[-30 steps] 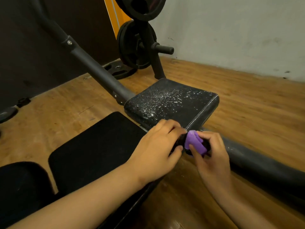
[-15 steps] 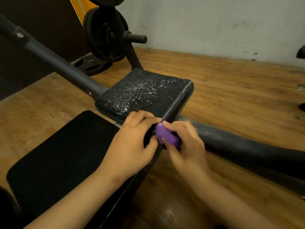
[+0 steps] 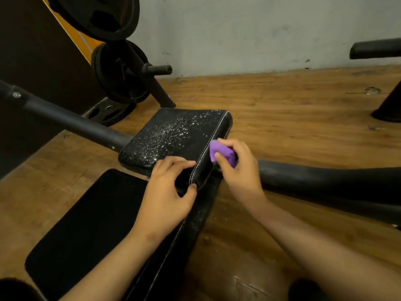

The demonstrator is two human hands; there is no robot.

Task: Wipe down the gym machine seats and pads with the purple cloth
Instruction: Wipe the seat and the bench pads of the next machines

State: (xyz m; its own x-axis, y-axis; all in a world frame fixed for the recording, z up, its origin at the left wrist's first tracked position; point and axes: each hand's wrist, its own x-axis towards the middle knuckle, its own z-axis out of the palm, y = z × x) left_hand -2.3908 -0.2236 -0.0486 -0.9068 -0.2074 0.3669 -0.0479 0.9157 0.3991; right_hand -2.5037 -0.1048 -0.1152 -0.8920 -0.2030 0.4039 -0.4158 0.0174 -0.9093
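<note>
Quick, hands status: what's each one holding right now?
Left hand: closed, gripping the near corner of the black speckled seat pad.
Right hand: closed, holding the bunched purple cloth against that pad's side edge.

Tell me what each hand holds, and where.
The right hand pinches the purple cloth, bunched whole between thumb and fingers; the left hand grips the speckled pad at its near corner.

Dim warm indoor light; droplets glint on the pad (image 3: 173, 135), floor (image 3: 293, 118) has soft sheen, wide-angle bending at edges, slight softness throughout.
</note>
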